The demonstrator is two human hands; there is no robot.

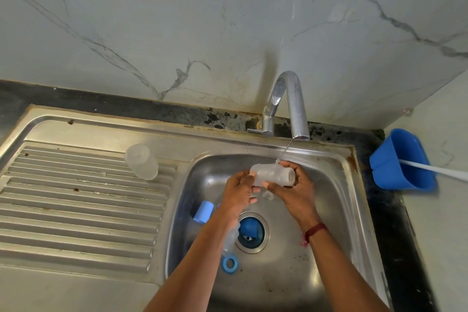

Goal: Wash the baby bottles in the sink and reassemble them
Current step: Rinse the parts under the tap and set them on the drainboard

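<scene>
Pale marble-look wall (pixel 228 20) rises behind a dark stone worktop (pixel 101 102) that carries a steel sink (pixel 329 157), its ribbed drainboard (pixel 76 210) lying at 9 o'clock of the basin. At the basin's 12 o'clock a chrome tap (pixel 291 99) runs a thin stream of water (pixel 286 149) onto a clear baby bottle (pixel 273 175).

That bottle is held on its side above the basin, its mouth pointing to 3 o'clock. The left hand (pixel 238 195) grips the base end, fingers curled round it. The right hand (pixel 296 192) grips the neck end, fingers over the top and thumb beneath. A red thread band (pixel 315 232) circles the right wrist.

Down in the basin, a blue cap (pixel 203 211) lies at 9 o'clock of the drain. A blue rounded piece (pixel 249 228) sits in the drain itself. A clear part (pixel 230 240) shows beside the left forearm, too hidden to identify, with a blue ring (pixel 230 264) at its 6 o'clock.

On the drainboard, near the basin's edge, stands a second clear bottle (pixel 141 164). At 3 o'clock of the sink a blue tub (pixel 402 159) leans against the wall with a white handle (pixel 435 171) sticking out of it.
</scene>
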